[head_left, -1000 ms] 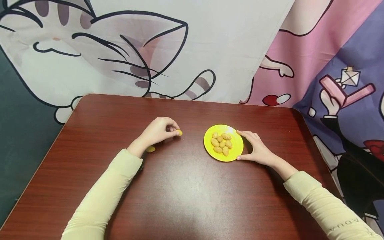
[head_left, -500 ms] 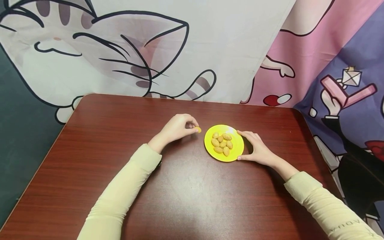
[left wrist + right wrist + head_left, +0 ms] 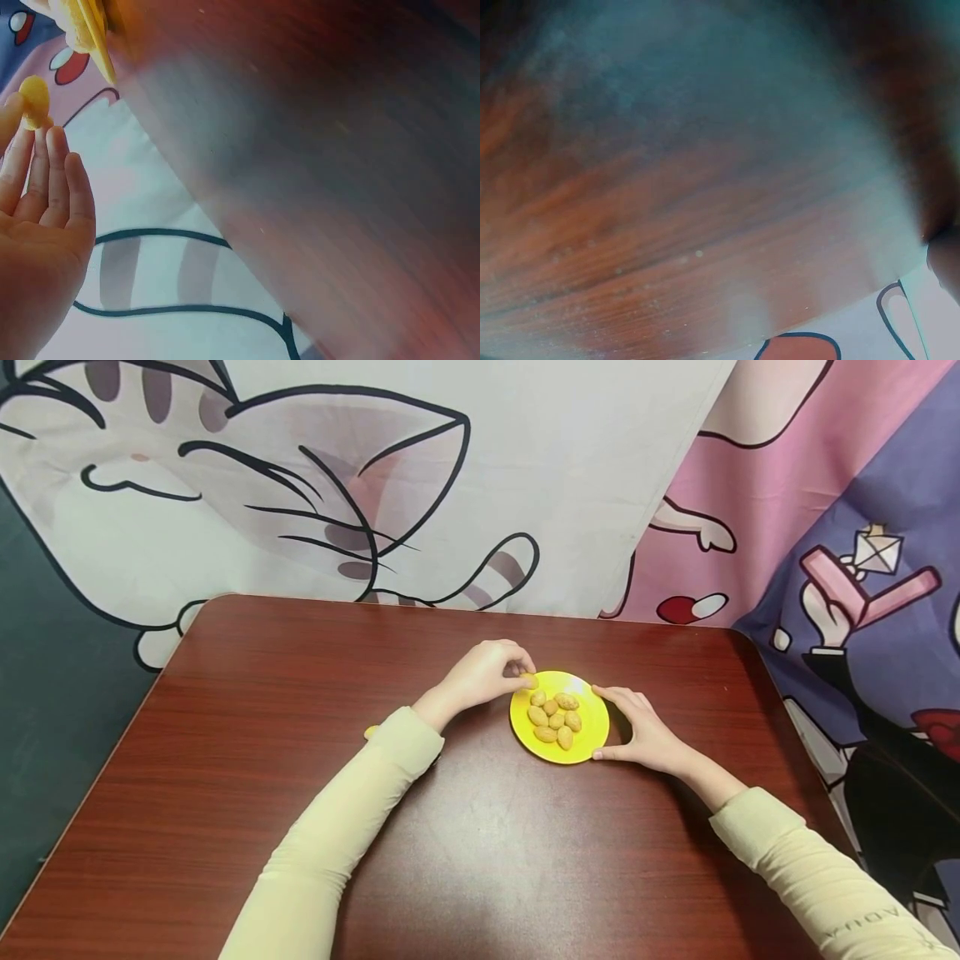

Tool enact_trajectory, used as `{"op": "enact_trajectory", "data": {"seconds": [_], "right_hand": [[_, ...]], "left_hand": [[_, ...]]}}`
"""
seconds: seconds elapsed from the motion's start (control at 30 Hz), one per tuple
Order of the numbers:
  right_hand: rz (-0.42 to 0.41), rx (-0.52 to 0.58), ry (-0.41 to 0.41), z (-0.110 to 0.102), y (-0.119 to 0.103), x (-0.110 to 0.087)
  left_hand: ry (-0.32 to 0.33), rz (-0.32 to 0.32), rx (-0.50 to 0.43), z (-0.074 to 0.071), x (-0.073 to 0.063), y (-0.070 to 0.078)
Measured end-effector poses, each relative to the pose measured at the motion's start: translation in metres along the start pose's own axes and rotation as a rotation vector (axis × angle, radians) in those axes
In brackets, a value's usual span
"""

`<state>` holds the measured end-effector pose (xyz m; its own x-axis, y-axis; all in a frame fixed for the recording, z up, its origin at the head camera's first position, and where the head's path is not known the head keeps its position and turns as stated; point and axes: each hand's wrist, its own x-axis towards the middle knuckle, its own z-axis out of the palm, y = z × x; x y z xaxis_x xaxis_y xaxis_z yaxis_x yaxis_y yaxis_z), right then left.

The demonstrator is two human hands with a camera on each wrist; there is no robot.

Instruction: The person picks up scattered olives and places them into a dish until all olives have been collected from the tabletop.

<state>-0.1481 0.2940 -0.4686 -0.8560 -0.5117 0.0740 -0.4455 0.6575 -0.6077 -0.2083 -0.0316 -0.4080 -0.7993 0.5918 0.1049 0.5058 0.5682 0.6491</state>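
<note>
My left hand [image 3: 489, 673] pinches a yellow, oval, nut-like snack [image 3: 529, 681] between thumb and fingertips, over the left far rim of a yellow plate [image 3: 594, 717]. The left wrist view shows the same snack [image 3: 35, 100] at the fingertips, with the plate's edge [image 3: 103, 56] beyond. Several yellow-brown snacks [image 3: 557, 721] of the same shape are grouped in the middle of the plate. My right hand [image 3: 639, 733] holds the plate's right side, thumb at the near rim and fingers at the far rim. Another snack [image 3: 371, 732] lies on the table, partly hidden behind my left sleeve.
The brown wooden table [image 3: 465, 860] reaches back to a cartoon-printed cloth [image 3: 585, 485]. Its far edge runs a short way behind the plate. Mostly blurred table surface [image 3: 705, 225] fills the right wrist view.
My left hand has moved right with the pinched snack, from the table's middle to the plate's rim. My right hand and the plate have stayed in place.
</note>
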Motion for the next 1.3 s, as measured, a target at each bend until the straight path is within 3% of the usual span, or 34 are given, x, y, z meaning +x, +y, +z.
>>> {"op": "enact_trajectory", "data": {"seconds": [0.6, 1.3], "right_hand": [[-0.007, 0.005, 0.000, 0.001, 0.004, 0.001], [0.023, 0.008, -0.014, -0.001, -0.001, 0.000]], "left_hand": [[-0.068, -0.007, 0.050, 0.026, 0.024, 0.010], [-0.106, -0.009, 0.132, 0.034, 0.032, 0.012]]}}
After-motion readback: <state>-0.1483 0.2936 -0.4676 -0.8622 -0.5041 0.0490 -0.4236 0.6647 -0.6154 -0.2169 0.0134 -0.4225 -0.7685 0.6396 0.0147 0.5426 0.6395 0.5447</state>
